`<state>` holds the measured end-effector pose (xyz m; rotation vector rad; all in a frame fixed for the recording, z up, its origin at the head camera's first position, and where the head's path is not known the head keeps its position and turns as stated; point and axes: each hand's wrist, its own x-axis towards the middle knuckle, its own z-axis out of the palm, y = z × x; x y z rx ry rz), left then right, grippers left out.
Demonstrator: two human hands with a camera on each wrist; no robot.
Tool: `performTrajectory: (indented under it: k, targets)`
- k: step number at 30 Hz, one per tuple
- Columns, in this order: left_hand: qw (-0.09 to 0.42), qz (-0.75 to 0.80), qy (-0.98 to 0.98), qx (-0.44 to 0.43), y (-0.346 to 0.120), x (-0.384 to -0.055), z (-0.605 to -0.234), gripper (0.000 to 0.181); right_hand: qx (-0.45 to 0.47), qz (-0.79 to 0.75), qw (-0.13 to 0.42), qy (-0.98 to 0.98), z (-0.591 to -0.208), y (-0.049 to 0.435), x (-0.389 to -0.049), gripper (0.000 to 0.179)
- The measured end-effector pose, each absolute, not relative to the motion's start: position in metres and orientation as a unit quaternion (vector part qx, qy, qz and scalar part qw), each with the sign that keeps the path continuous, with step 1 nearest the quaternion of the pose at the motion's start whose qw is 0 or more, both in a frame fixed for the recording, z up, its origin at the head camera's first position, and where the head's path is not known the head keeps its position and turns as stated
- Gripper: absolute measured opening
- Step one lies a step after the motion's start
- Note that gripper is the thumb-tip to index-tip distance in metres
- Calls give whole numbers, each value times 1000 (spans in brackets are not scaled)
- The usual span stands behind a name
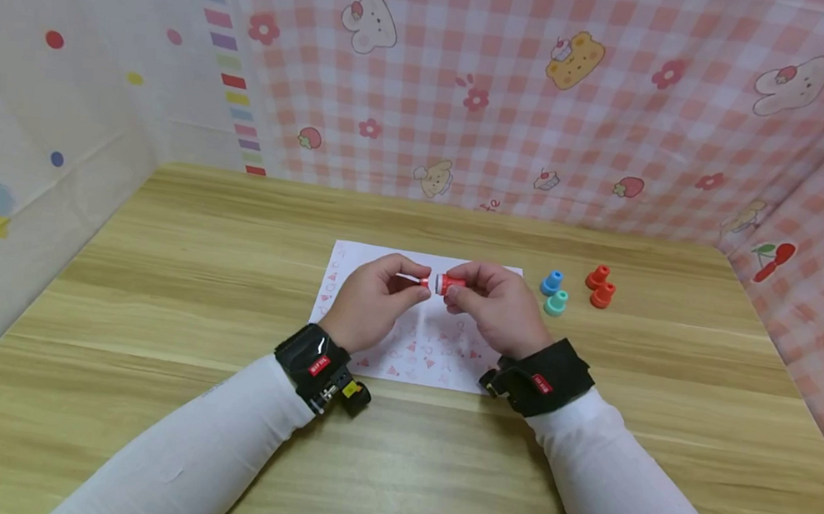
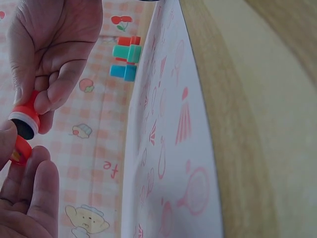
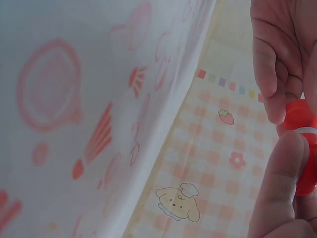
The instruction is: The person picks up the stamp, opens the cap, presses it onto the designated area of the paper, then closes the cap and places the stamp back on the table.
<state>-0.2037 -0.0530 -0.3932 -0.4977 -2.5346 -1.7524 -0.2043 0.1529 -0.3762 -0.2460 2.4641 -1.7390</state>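
Note:
Over the sheet of paper (image 1: 409, 357), my left hand (image 1: 370, 299) pinches a small red cap (image 2: 21, 150) between thumb and fingers. My right hand (image 1: 501, 304) grips a red toy stamp (image 1: 452, 286) by its body. A white ring and a dark stamping face show at the stamp's end, turned toward the cap. In the head view a narrow gap separates cap and stamp. The paper carries many pinkish-red prints of rackets and shuttlecocks.
Right of the paper stand a blue stamp (image 1: 551, 283), a teal stamp (image 1: 556, 304) and two red stamps (image 1: 602, 295). The wooden table (image 1: 389, 472) meets a pink checked curtain (image 1: 428, 100) behind and a white cloth (image 1: 59, 103) at left.

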Motion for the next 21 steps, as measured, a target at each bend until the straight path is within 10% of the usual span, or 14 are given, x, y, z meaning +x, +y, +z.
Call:
performTrajectory:
  k: [21]
  targets:
    - [14, -569, -811, -139, -53, -203, -395, 21, -25, -416, 28, 908, -343, 187, -227, 25]
